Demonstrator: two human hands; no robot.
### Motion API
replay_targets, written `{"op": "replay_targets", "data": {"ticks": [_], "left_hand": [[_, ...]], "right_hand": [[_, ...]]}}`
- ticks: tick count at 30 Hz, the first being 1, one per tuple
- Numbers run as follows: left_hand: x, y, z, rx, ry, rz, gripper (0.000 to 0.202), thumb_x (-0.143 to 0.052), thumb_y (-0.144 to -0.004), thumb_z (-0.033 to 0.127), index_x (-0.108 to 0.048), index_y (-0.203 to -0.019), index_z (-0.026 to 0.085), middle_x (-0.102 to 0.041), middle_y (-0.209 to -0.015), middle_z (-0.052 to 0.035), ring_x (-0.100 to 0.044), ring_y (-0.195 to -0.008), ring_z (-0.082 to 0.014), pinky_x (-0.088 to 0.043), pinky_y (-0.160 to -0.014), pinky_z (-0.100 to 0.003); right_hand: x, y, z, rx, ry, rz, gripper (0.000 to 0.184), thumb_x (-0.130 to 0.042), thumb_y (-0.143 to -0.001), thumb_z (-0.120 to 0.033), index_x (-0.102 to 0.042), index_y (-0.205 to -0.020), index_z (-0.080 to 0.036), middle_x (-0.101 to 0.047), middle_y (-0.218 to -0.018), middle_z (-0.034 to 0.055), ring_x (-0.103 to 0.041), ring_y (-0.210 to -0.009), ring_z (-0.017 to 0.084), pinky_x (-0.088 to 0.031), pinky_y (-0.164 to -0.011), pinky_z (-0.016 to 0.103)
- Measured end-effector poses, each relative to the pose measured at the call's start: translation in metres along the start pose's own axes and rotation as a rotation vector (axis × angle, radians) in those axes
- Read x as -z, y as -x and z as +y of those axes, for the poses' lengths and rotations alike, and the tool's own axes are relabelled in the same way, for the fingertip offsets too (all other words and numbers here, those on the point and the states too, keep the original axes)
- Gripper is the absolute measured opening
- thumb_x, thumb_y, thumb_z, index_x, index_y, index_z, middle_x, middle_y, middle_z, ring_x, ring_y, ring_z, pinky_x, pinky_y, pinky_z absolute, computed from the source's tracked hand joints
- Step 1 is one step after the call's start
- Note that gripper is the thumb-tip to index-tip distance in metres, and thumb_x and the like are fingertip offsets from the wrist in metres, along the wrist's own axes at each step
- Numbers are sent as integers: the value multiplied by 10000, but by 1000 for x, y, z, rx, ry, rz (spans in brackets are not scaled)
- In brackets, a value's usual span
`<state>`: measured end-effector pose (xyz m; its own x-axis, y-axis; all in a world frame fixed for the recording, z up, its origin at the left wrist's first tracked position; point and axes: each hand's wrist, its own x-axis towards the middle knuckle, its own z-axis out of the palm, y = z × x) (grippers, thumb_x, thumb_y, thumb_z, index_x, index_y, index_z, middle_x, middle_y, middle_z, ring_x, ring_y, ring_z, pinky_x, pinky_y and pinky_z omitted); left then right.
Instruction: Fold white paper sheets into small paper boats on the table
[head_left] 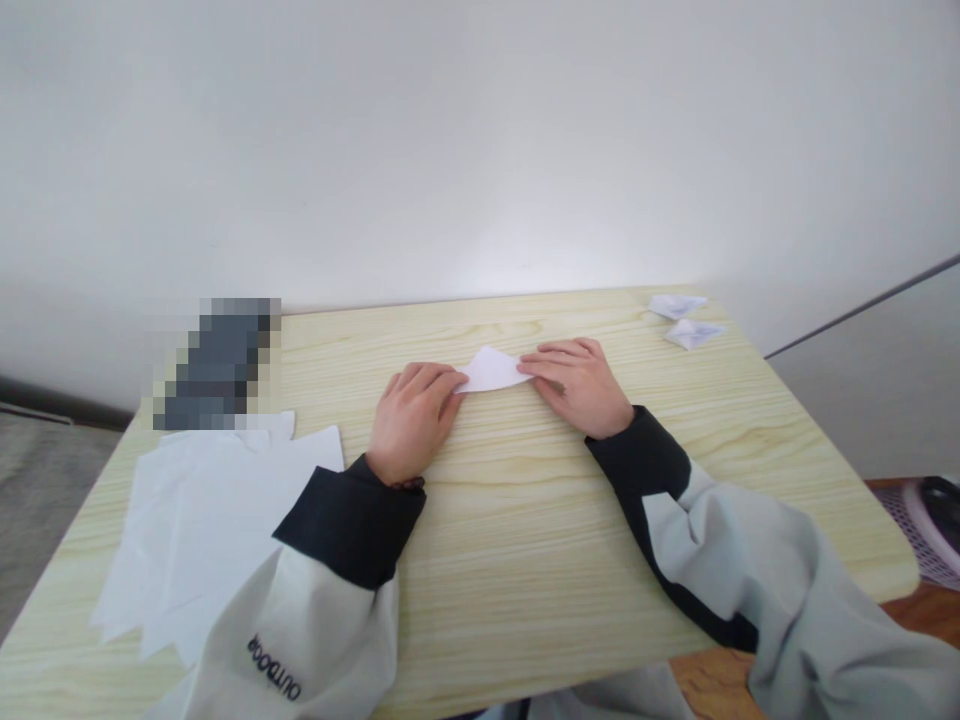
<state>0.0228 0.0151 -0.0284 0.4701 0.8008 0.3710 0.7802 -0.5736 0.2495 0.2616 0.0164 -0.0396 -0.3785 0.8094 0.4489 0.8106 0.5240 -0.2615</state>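
A small piece of folded white paper (491, 370) lies near the middle of the wooden table, with a raised peak at its far side and a straight edge toward me. My left hand (416, 418) grips its left end between thumb and fingers. At the opposite end, my right hand (577, 385) pinches the paper, thumb below and fingers on top. Both ends of the paper are hidden under the fingers.
Loose white sheets (217, 520) lie overlapping on the table's left side, partly under my left sleeve. Behind them is a blurred dark object (217, 365). Two folded paper shapes (677, 305) sit at the far right corner. A white wall (480, 150) borders the table's back edge.
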Motion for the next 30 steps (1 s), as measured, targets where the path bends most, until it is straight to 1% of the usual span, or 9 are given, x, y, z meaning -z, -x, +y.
{"op": "replay_targets", "data": {"ticks": [3,7,13,18,20,22,24,27,30], "left_hand": [[0,0,1,12,8,21,242,-475,-919,287,-693,-987,206,-678,-1048,-59,-571,-1009,-234,-442,-887,-384],[0,1,1,37,-26,34,252,-481,-919,307,-713,-967,221,-680,-1012,-60,-579,-972,-239,-448,-839,-390],[-2,0,-1,93,22,53,243,-503,-907,334,-721,-934,231,-674,-960,-58,-561,-945,-233,-445,-847,-393],[-2,-2,-2,170,100,29,247,-497,-900,332,-701,-873,196,-669,-911,-65,-539,-918,-241,-438,-850,-410],[-2,-3,-1,184,103,16,250,-482,-905,324,-690,-883,188,-664,-914,-69,-532,-922,-247,-430,-854,-419],[-2,-3,0,195,106,6,250,-467,-908,318,-677,-889,183,-657,-912,-72,-526,-922,-251,-424,-856,-427],[-1,-3,1,195,109,-4,246,-453,-909,310,-661,-896,179,-648,-921,-76,-522,-923,-251,-419,-860,-433],[-1,-3,2,172,112,-23,232,-442,-911,298,-640,-911,176,-633,-942,-79,-517,-930,-245,-415,-871,-434],[0,-2,3,129,123,-28,205,-460,-903,284,-634,-919,177,-621,-973,-79,-515,-953,-240,-415,-887,-425]], "right_hand": [[0,0,-1,-1,19,3,195,-540,-897,-259,-720,-971,-243,-679,-1146,40,-552,-1071,221,-322,-922,406],[0,0,0,-10,-32,5,199,-535,-910,-288,-727,-940,-242,-692,-1033,44,-566,-983,205,-351,-863,388],[-7,-1,10,-141,-205,32,252,-538,-898,-379,-734,-859,-225,-668,-899,63,-583,-889,203,-418,-809,372],[-8,-3,9,-228,-225,41,231,-555,-881,-358,-725,-821,-213,-664,-861,61,-599,-862,205,-446,-808,367],[-7,-4,7,-217,-241,51,218,-559,-877,-341,-712,-807,-203,-666,-873,66,-603,-874,208,-451,-827,371],[-6,-4,5,-172,-293,74,212,-553,-880,-329,-697,-798,-197,-668,-898,70,-607,-892,204,-459,-837,362],[-4,-4,4,-137,-366,83,199,-542,-887,-322,-686,-827,-199,-672,-916,65,-611,-857,181,-477,-796,328],[-1,-3,2,-107,-439,54,174,-540,-887,-315,-674,-911,-206,-681,-915,49,-601,-739,143,-486,-712,284],[1,-3,0,-43,-433,1,157,-542,-887,-294,-672,-903,-209,-694,-918,47,-605,-779,151,-483,-756,291]]}}
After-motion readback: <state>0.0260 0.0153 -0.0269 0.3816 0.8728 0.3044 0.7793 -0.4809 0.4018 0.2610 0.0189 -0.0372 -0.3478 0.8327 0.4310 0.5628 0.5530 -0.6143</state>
